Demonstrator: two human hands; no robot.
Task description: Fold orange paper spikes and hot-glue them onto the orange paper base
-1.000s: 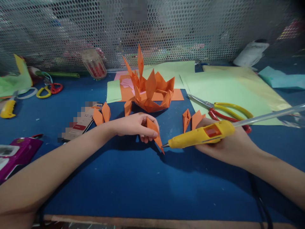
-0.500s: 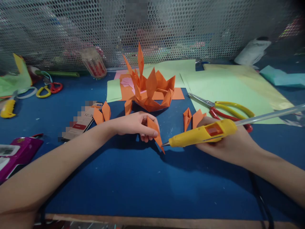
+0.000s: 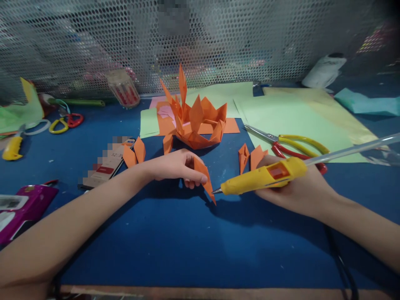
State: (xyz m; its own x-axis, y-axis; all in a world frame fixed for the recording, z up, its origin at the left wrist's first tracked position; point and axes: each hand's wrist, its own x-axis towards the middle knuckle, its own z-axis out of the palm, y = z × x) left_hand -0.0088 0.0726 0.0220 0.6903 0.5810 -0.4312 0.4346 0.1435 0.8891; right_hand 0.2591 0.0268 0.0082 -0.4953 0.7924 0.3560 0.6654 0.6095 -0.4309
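Observation:
Between thumb and fingers, my left hand (image 3: 184, 168) pinches a folded orange paper petal (image 3: 204, 177), its pointed end slanting down to the right. My right hand (image 3: 290, 189) is wrapped round a yellow hot glue gun (image 3: 265, 177) with a clear glue stick in its back. The metal nozzle is at the petal's edge near the lower tip. Behind my hands stands an orange folded-paper flower (image 3: 200, 125) with pointed petals. Loose orange petals lie beside my right hand, among them a small folded petal (image 3: 243, 157), and more petals (image 3: 134, 153) lie behind my left forearm.
Red-and-yellow-handled scissors (image 3: 281, 143) rest on green paper sheets (image 3: 290, 112). A phone (image 3: 108, 166), a purple package (image 3: 31, 208), a yellow cutter (image 3: 13, 148) and smaller scissors (image 3: 64, 121) lie left. A jar (image 3: 123, 88) stands before the perforated metal screen (image 3: 218, 41).
The view has shifted slightly. Both hands keep their holds, and the nozzle stays at the petal's edge near the tip, with almost no movement.

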